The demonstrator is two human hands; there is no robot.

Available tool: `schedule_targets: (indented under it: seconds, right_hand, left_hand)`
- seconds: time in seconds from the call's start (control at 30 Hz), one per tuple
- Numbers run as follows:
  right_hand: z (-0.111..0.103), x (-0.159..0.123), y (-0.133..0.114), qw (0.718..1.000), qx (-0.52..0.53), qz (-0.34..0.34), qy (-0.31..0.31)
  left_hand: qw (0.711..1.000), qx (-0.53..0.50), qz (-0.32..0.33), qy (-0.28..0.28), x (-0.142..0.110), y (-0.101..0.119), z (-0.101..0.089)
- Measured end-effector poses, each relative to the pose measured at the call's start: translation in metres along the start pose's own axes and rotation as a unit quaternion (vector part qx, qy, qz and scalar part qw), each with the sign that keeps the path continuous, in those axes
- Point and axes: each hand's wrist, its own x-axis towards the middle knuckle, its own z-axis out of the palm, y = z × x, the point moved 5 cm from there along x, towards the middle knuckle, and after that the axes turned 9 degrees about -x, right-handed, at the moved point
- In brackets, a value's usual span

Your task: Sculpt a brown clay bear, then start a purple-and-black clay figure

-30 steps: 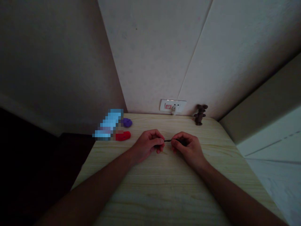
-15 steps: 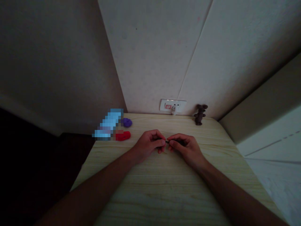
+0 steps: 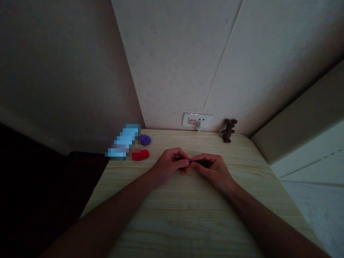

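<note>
Above the middle of the wooden table, my left hand [image 3: 172, 165] and my right hand [image 3: 212, 166] meet fingertip to fingertip. Both are closed in a pinch on a small dark piece [image 3: 190, 161], which is mostly covered by the fingers. Its kind cannot be made out. A dark patch beneath the right hand's curled fingers may be part of it or shadow. To the left of my left hand lie a red lump [image 3: 142, 154] and, farther back, a purple lump [image 3: 145, 139], both soft-looking like modelling clay.
A small brown bear-like figure [image 3: 228, 130] stands at the table's [image 3: 172, 215] back right, near the wall. A wall socket [image 3: 205, 121] with a plug in it sits just above the back edge. At the back left is a bright blue, pixelated flat object [image 3: 125, 139].
My right fingertips have shifted slightly left, closing the small gap to my left fingertips. Less of the dark piece shows between them.
</note>
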Motion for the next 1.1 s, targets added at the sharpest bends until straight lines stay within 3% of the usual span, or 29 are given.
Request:
schedule_targets:
  seconds: [0.33, 0.57, 1.1]
  right_hand:
    - [-0.008, 0.001, 0.001, 0.996, -0.014, 0.014, 0.082]
    - [-0.019, 0.003, 0.014, 0.985, 0.046, 0.024, 0.165]
    - [-0.008, 0.004, 0.005, 0.985, 0.133, 0.044, 0.102]
  left_hand:
    - [1.000, -0.001, 0.001, 0.003, 0.000, -0.001, 0.000]
    - [1.000, -0.011, 0.001, 0.011, 0.000, 0.001, 0.000]
    - [0.999, -0.025, 0.002, -0.019, -0.001, 0.004, 0.002]
